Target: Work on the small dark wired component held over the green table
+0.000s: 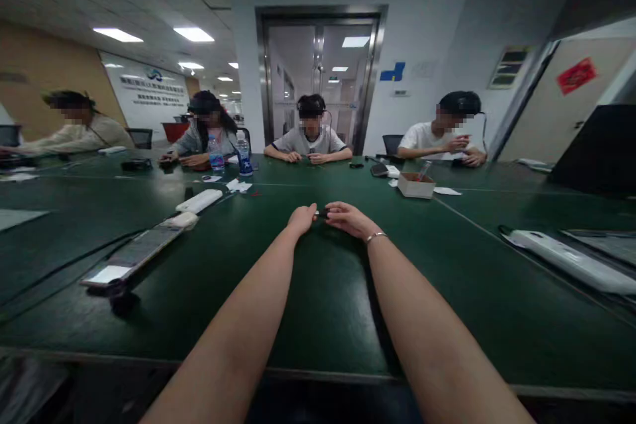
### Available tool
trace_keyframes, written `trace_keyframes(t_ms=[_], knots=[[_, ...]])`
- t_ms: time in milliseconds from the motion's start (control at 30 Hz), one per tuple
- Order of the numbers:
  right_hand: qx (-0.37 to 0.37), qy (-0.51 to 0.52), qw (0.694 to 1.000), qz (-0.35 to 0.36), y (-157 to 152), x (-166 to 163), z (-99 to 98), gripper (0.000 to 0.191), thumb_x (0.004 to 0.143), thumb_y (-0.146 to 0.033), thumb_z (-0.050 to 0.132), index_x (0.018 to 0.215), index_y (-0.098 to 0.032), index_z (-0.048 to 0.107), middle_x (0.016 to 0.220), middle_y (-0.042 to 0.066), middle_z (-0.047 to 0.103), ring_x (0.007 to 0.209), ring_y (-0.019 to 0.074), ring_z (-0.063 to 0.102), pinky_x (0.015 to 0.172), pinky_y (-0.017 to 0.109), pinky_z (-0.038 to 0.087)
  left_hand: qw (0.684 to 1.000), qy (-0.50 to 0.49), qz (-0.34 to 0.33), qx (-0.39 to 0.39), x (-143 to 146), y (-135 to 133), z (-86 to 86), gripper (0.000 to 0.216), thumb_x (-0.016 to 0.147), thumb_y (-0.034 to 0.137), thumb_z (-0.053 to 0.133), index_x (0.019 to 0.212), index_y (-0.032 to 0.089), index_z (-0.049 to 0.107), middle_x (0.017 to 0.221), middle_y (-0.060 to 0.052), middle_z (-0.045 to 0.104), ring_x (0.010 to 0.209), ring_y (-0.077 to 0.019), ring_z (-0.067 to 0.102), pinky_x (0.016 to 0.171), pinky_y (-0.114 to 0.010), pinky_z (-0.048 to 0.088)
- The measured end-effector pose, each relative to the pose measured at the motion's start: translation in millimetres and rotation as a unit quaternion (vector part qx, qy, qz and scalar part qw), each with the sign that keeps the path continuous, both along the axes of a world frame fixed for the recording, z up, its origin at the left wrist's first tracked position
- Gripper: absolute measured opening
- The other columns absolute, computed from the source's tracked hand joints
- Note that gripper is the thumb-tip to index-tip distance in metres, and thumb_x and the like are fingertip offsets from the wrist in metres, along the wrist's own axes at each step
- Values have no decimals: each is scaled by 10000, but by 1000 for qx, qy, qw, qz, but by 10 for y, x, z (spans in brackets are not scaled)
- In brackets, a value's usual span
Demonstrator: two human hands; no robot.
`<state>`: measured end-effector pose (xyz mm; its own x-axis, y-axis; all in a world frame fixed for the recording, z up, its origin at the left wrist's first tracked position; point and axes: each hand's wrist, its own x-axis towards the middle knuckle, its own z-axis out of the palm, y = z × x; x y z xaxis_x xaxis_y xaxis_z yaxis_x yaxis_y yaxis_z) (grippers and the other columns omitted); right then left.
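Short of the pale box (pixel 415 190), I see the left hand (pixel 301 219) and right hand (pixel 350 219) pinching a small dark piece (pixel 322 214), perhaps a connector; steady, level grips suit it.

The tabletop (pixel 338 318) looks smooth and glossy, the bracelet (pixel 376 236) shiny metal, the bottles (pixel 216 158) clear plastic.

Nothing legible — wall sign (pixel 144 94) blurred
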<state>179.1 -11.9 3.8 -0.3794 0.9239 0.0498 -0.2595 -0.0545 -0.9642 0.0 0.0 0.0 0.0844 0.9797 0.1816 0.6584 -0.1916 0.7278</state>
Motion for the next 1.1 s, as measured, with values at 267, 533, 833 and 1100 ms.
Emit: trace_keyframes(t_ms=[267,533,833,1100], knots=[[-21,-18,999,-18,-32,-11,37,245,728,-4,665,912,-163,640,737,0,671,612,97,658,709,233,567,1000,0,-4,-1,21,-62,-13,579,906,525,282,625,174,647,677,-76,658,677,-205,596,640,-288,378],[-69,2,996,-61,-37,-66,61,47,879,-133,601,843,-128,572,546,-7,587,488,117,619,675,313,595,997,-45,-39,56,64,-121,-47,321,902,430,420,819,183,607,805,-43,647,661,-150,582,650,-268,422],[-76,14,995,-64,-25,-74,46,99,922,-169,549,828,-135,554,509,-24,546,464,105,587,686,329,607,969,-228,-90,29,92,-10,-144,127,859,299,537,881,174,552,676,18,571,584,-100,542,604,-228,439],[-68,12,996,-56,-52,-85,61,98,920,-149,541,825,-130,551,514,-25,539,445,97,568,680,328,603,969,-239,-57,37,112,50,-172,118,855,278,532,897,173,564,714,5,591,596,-97,534,611,-226,436]])
